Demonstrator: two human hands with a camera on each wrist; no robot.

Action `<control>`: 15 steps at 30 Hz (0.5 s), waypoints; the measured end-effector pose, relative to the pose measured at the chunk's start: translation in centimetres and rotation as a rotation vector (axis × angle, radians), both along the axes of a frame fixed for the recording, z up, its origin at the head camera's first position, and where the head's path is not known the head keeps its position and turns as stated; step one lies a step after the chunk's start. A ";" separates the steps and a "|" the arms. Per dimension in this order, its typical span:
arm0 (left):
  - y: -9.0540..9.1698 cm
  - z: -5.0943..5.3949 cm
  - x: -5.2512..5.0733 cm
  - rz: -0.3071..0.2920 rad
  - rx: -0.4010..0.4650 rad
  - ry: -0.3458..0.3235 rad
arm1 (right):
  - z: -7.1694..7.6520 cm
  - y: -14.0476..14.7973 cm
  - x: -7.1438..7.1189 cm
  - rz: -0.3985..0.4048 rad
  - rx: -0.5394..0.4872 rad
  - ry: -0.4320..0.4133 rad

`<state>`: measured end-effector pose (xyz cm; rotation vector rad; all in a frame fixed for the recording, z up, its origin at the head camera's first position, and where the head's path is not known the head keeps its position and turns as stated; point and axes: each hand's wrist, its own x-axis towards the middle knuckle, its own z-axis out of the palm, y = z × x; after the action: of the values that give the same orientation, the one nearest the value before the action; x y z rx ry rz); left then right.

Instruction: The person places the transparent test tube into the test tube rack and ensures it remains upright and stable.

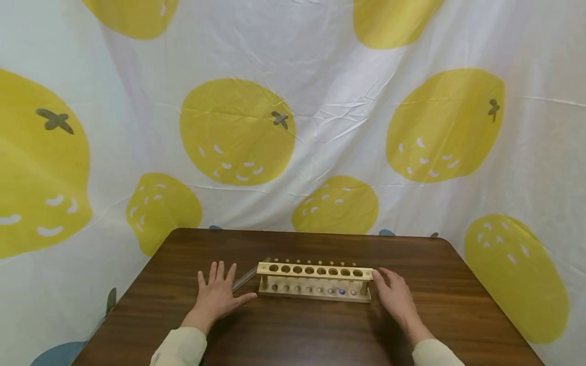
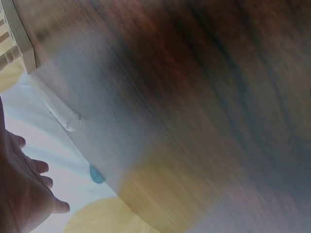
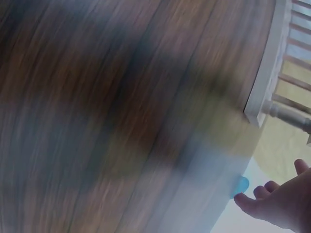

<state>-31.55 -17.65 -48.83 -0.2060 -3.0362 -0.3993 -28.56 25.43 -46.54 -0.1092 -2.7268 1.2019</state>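
Note:
A wooden test tube rack (image 1: pixel 316 297) stands on the table, with a row of round holes in its top bar and hollows in its base. Small glassy, bluish round things (image 1: pixel 342 292) sit in the base towards the right; their kind is unclear. A clear glass tube (image 1: pixel 245 278) lies slanted at the rack's left end, its tip (image 2: pixel 68 119) showing in the left wrist view. My left hand (image 1: pixel 217 296), fingers spread, is beside the tube and holds nothing. My right hand (image 1: pixel 396 295) is at the rack's right end, fingers loosely extended; whether the thumb touches the rack I cannot tell.
The dark wooden table (image 1: pixel 284 335) has rounded far corners. Behind it and at both sides hangs a white cloth (image 1: pixel 329 112) printed with yellow lemons. A row of pegs (image 1: pixel 320 263) rises along the rack's back.

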 end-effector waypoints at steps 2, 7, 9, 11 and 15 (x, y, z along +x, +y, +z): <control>0.0 0.0 0.0 0.001 0.001 0.000 | 0.0 -0.3 -0.1 -0.010 -0.059 -0.004; -0.1 -0.1 -0.1 -0.002 0.003 0.000 | 0.2 -1.1 0.0 -0.062 -0.251 -0.039; -0.1 -0.1 -0.2 -0.003 0.002 0.000 | 0.2 -1.3 0.1 -0.084 -0.321 -0.043; -0.1 -0.1 -0.2 -0.003 0.002 0.001 | 0.2 -1.6 0.0 -0.099 -0.366 -0.041; -0.1 -0.1 -0.1 -0.002 -0.006 0.004 | 0.1 -1.9 0.1 -0.115 -0.425 -0.044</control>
<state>-31.69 -17.78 -48.90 -0.2094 -3.0344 -0.3892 -28.46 23.52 -46.45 -0.3392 -2.4155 1.7384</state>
